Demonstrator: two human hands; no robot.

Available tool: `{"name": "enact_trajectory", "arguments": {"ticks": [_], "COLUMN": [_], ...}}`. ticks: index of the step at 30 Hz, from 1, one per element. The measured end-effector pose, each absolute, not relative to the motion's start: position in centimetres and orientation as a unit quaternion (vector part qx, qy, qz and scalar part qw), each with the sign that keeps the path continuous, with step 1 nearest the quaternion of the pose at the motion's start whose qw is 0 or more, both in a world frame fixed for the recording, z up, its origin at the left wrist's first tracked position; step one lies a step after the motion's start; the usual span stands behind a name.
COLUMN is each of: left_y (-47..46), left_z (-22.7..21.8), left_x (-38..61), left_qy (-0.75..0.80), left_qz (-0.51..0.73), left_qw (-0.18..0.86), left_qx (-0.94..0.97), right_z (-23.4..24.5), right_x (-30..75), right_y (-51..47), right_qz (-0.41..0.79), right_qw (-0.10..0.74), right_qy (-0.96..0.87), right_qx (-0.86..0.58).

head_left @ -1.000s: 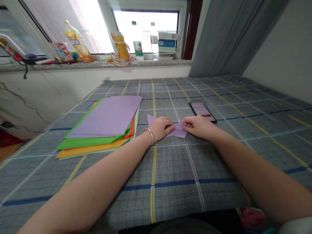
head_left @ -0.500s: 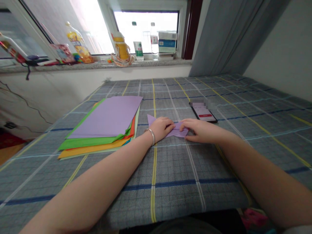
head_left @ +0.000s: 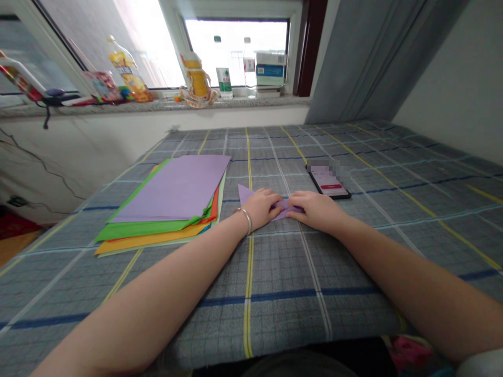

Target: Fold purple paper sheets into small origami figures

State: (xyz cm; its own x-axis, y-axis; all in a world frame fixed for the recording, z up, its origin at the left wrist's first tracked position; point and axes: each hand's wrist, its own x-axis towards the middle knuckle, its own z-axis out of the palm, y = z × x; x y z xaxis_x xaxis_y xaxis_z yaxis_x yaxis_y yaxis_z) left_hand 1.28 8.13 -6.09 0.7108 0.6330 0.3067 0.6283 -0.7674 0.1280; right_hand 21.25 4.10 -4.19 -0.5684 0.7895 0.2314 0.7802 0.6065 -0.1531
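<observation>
A small folded piece of purple paper point(head_left: 244, 193) lies on the plaid cloth, largely covered by my two hands. My left hand point(head_left: 264, 207), with a silver bracelet at the wrist, presses on its left and middle part, fingers bent over it. From the right, my right hand point(head_left: 314, 208) grips the paper's other end, thumb along the near side and fingers curled over the top. The fingertips of both hands are close together with a strip of purple between them. The paper's exact folds are hidden under the fingers.
A stack of coloured paper sheets point(head_left: 173, 188), purple on top, lies to the left. Beyond my right hand is a phone point(head_left: 330, 183) with its screen lit. Bottles, a yellow cup point(head_left: 198, 81) and boxes point(head_left: 270, 70) stand on the windowsill point(head_left: 157, 107) behind.
My right hand has shifted slightly left and closed its thumb and fingers on the paper's right end, covering more of it. My left hand has stayed nearly in place.
</observation>
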Motion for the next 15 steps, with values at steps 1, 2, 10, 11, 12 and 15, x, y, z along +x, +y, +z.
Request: {"name": "enact_trajectory", "arguments": {"ticks": [1,2,10,11,12,15], "left_y": [8.11,8.08,7.76,7.72,7.68,7.58], "left_z": [-6.09,-6.08,-5.88,-5.90,-5.93,-6.06], "left_x": [1.29,1.29,1.32,1.33,1.33,1.33], "left_qy": [0.341,0.340,0.334,0.332,0.331,0.334], "left_qz": [0.167,0.165,0.162,0.164,0.166,0.183], "left_qw": [0.005,0.003,-0.012,-0.014,-0.014,-0.004], "left_qx": [0.925,0.926,0.929,0.929,0.929,0.924], "right_z": [-4.21,-4.22,-3.89,-3.91,-3.97,-4.25], "right_x": [21.16,21.06,20.42,20.40,20.40,20.44], "right_y": [4.03,3.96,3.56,3.57,3.58,3.66], "right_qz": [0.012,0.007,-0.010,-0.006,-0.003,0.001], "right_qw": [0.138,0.136,0.141,0.145,0.149,0.169], "right_qy": [-0.884,-0.881,-0.847,-0.840,-0.833,-0.820], "right_qx": [-0.447,-0.453,-0.513,-0.523,-0.532,-0.547]}}
